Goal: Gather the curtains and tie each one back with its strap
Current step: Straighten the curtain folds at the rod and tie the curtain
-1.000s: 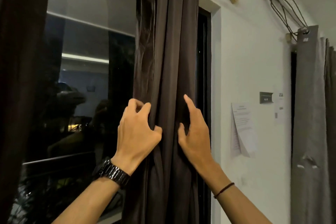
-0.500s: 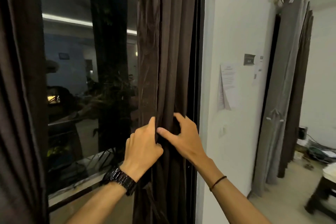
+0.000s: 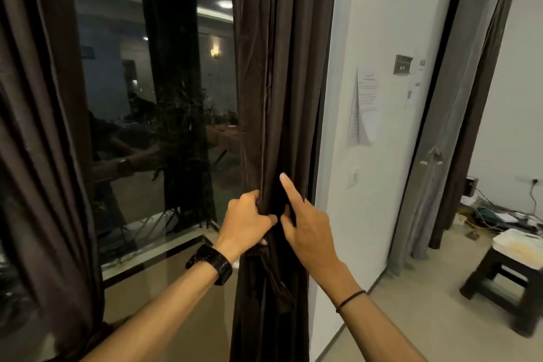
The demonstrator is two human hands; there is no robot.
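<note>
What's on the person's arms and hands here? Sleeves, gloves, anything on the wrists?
Both forearms are bare, with no sleeves or gloves in view. The left hand has a glossy black link-bracelet wristwatch at its wrist. The right hand has a thin dark cord bracelet around its wrist.

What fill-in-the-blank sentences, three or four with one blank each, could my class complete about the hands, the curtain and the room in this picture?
1. The left hand grips the gathered dark brown curtain, and its wrist wears a black ____.
2. The right hand stretches its ____ finger up along the folds.
3. A thin dark ____ circles the right wrist.
4. At the right, a dark wooden ____ stands on the floor.

Missing words: watch; index; band; stool
</note>
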